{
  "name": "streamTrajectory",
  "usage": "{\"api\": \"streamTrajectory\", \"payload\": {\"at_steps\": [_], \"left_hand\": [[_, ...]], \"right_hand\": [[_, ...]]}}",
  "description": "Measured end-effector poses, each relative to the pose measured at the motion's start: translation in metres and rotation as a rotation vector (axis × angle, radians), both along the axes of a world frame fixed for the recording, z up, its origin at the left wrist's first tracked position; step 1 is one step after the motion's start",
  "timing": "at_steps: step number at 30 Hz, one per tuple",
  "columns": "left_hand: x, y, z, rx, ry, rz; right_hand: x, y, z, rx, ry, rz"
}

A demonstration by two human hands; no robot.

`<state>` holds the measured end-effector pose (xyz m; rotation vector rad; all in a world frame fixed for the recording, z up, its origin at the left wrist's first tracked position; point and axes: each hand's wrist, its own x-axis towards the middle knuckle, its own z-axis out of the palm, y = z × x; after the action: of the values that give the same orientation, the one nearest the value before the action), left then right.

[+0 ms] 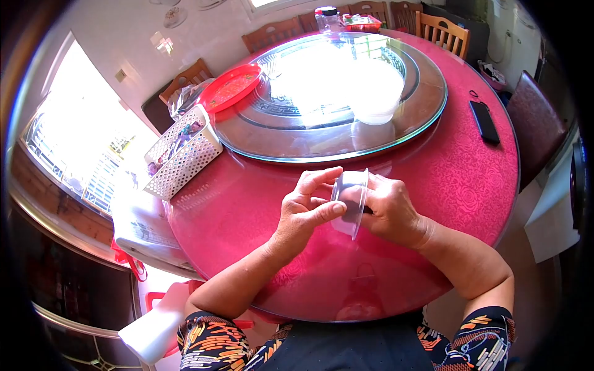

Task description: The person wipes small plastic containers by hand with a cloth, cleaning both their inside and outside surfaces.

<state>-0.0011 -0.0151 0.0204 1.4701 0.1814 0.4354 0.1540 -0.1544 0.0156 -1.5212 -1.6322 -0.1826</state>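
Note:
A clear plastic container is tilted on its side above the front of the red table. My left hand holds it from the left, thumb against its near side and fingers around the back. On the other side, my right hand grips the rim, with some fingers reaching inside, partly hidden. Beyond my hands, a whitish translucent container or stack stands on the glass turntable, washed out by glare.
A red tray overlaps the turntable's left edge. The white perforated basket holds small wrapped items at the table's left edge. A black phone lies at the right. Wooden chairs and a jar are at the back.

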Motion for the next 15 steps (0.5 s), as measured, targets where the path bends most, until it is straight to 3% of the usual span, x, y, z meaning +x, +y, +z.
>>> {"api": "streamTrajectory", "payload": {"at_steps": [5, 8, 13, 15], "left_hand": [[0.002, -0.002, -0.006, -0.306, -0.029, -0.141], [0.004, -0.005, -0.001, -0.446, -0.030, -0.142], [0.003, -0.010, 0.000, -0.559, 0.008, -0.125], [0.002, -0.011, 0.000, -0.553, -0.020, -0.110]], "right_hand": [[-0.005, 0.002, -0.002, 0.068, 0.071, 0.231], [-0.013, -0.001, 0.009, 0.076, 0.060, 0.228], [-0.015, 0.002, 0.007, 0.267, -0.339, -0.099], [-0.019, -0.001, 0.009, 0.201, -0.406, -0.180]]}}
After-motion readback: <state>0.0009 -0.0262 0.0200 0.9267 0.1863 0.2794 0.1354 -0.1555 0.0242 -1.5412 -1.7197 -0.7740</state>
